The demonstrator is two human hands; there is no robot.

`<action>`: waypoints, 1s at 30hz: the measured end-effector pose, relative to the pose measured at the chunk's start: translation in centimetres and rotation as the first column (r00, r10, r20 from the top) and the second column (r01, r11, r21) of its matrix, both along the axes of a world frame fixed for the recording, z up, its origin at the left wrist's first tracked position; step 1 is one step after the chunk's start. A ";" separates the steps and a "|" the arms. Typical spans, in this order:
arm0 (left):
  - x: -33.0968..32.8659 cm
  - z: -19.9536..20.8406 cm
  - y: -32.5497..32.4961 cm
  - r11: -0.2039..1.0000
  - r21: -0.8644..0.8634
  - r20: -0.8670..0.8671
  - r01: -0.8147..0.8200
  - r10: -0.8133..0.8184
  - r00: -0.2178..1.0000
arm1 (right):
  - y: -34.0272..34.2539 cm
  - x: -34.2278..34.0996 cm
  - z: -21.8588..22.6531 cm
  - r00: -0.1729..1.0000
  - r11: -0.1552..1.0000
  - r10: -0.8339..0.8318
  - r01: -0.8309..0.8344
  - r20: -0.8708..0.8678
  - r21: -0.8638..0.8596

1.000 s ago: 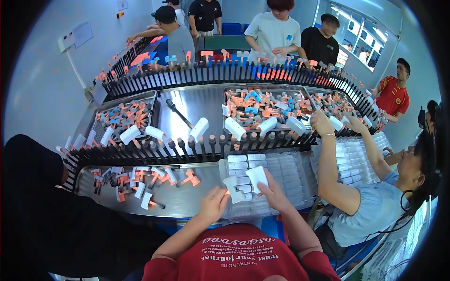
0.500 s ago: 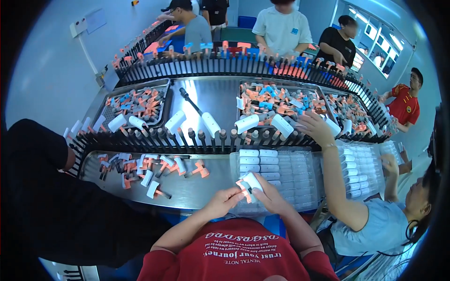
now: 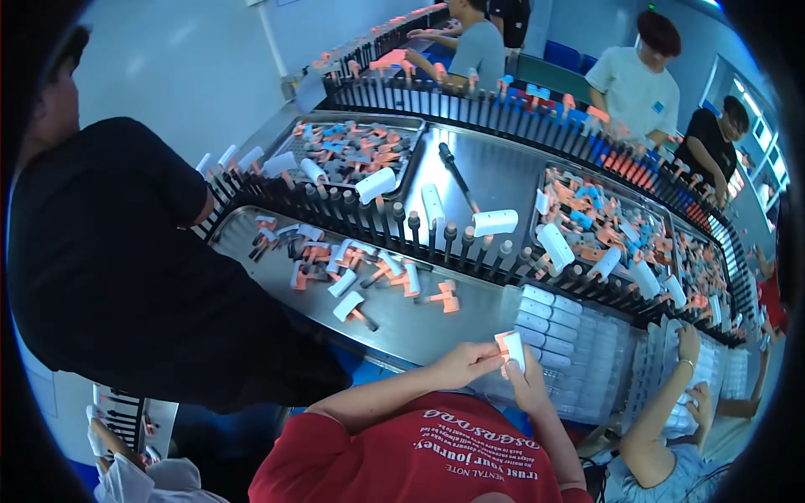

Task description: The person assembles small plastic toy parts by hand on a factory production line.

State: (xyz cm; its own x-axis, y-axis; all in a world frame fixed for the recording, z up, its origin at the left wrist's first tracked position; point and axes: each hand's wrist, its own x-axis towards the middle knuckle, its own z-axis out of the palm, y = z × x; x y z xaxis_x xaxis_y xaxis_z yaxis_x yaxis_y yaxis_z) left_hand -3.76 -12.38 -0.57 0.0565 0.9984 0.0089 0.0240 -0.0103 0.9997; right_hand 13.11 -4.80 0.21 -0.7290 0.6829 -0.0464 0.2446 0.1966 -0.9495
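Note:
In front of my chest, both hands are closed on one small assembly. My right hand [image 3: 528, 387] grips a smooth white curved shell [image 3: 516, 352], thumb against its face. From the left, the fingers of my left hand [image 3: 474, 363] pinch the edge of an orange piece [image 3: 503, 342] pressed against the shell. My fingers cover part of the joint, so I cannot tell how firmly the two are joined. Just beyond my right hand lies a clear plastic tray [image 3: 591, 360] with rows of white shells [image 3: 549, 323] in its left part.
Orange, white and grey parts [image 3: 335, 267] lie loose on the metal table [image 3: 251, 256]. Behind runs a rack of black posts [image 3: 377, 220], some bearing white shells. Farther back, metal trays [image 3: 411, 159] hold mixed parts. Co-workers stand close: a black sleeve [image 3: 159, 168] left, a bent arm [image 3: 662, 419] right.
My view has swung left and tilted, so the bench appears shifted right. The shell in my hands has turned, showing more of its white face. The right co-worker's raised hand has come down toward the trays.

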 end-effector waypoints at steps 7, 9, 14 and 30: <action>-9.0 -8.5 -5.2 0.699 -0.062 -0.192 -0.713 0.693 0.695 | -0.7 -1.3 -2.6 0.990 0.997 0.022 -0.031 0.139 0.063; -13.2 -10.1 -7.2 0.501 0.188 -0.472 -0.845 0.800 0.370 | -0.6 -1.7 -2.8 0.986 0.998 -0.049 0.043 0.161 0.042; -16.5 -9.9 -9.0 0.358 0.033 -0.726 -0.933 0.650 0.225 | 1.6 -7.9 -3.2 0.965 0.989 0.081 -0.109 0.248 0.099; -19.3 -11.1 -11.9 0.870 0.244 -0.816 -0.429 0.424 0.394 | 4.3 -19.7 -11.9 0.725 0.893 -0.136 -0.205 0.675 0.400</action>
State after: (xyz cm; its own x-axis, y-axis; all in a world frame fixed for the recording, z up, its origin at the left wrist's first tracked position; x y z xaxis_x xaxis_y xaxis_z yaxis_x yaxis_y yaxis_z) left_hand -23.04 -24.32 -11.63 -0.3989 0.8944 0.2025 0.8266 0.2551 0.5016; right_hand -6.61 -0.47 -11.70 -0.6380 0.7293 -0.2472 0.7613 0.5492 -0.3447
